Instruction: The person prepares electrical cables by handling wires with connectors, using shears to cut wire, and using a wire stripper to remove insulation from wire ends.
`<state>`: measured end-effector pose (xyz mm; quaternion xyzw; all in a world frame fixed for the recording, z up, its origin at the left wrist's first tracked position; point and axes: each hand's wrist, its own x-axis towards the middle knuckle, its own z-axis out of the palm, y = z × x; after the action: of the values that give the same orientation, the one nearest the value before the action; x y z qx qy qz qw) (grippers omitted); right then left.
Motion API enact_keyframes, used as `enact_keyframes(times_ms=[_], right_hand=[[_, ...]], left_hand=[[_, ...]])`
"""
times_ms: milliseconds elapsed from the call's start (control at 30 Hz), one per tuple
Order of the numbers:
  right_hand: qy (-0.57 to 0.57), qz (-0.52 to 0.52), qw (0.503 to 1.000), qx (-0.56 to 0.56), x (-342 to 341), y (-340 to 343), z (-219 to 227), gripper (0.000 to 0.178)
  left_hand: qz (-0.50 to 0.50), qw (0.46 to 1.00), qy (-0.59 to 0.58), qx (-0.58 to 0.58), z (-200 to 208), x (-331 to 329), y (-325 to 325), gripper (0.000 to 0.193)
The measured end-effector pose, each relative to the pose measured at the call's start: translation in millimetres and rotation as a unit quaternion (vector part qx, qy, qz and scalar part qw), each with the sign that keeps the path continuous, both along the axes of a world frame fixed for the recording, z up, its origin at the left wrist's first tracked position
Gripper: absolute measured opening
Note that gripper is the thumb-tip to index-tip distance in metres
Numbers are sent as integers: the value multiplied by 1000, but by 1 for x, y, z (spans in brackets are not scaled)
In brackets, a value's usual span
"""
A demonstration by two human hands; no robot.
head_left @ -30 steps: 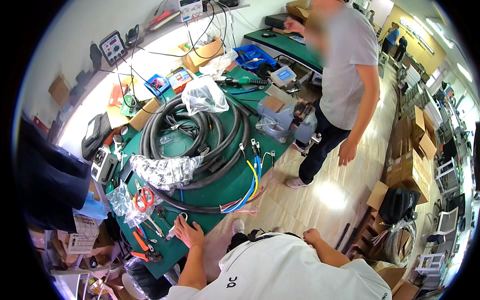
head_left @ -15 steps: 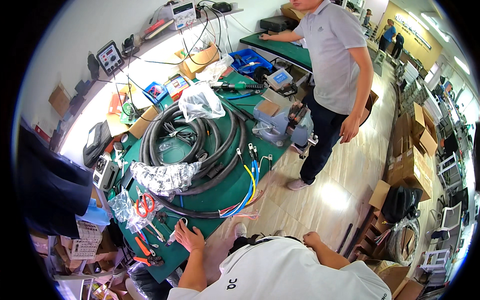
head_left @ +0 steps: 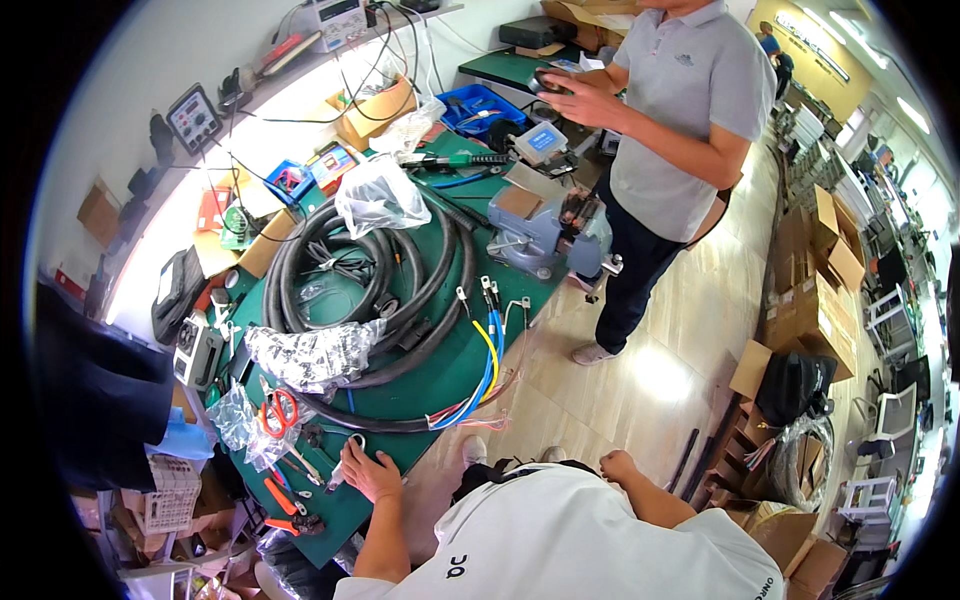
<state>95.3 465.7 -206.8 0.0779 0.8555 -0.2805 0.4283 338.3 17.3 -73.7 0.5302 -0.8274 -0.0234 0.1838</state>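
Note:
My left hand [head_left: 370, 474] rests at the near edge of the green table [head_left: 330, 535], fingers stretched out and apart. A small metal ring [head_left: 358, 440] lies at its fingertips, and pliers with orange handles [head_left: 281, 497] are to its left. My right hand [head_left: 618, 466] is at my right side, away from the table, its fingers curled with nothing visible in them. A thick black cable [head_left: 465, 270] lies coiled in front of me; its near end splits into blue and yellow wires [head_left: 492, 365] with metal lugs. Red-handled scissors [head_left: 280, 412] lie on plastic bags.
A grey-blue bench vise [head_left: 530, 235] stands at the table's right edge. Beyond it a co-worker [head_left: 665, 130] holds a small dark object [head_left: 546, 82]. Bubble wrap [head_left: 310, 355] covers part of the coil. Cardboard boxes [head_left: 815, 320] line the floor at right.
The co-worker has lifted a hand from the far table and now holds a dark object in both hands. My hands keep nearly the same places; the view has shifted slightly.

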Motion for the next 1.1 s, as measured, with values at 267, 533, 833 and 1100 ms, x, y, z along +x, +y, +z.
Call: enact_keyframes(times_ms=[267,533,833,1100], right_hand=[[45,7,999,-11,1,12,-16,26],[7,-44,999,-32,13,37,-17,22],[-43,-76,995,-37,12,92,-30,24],[-56,-84,995,-28,-2,142,-45,22]], left_hand=[[-3,1000,-9,-14,-4,-1,1,65],[6,999,-25,-34,-10,2,7,67],[21,1000,-7,-22,10,-11,65,68],[25,999,-19,-26,19,-22,119,66]])
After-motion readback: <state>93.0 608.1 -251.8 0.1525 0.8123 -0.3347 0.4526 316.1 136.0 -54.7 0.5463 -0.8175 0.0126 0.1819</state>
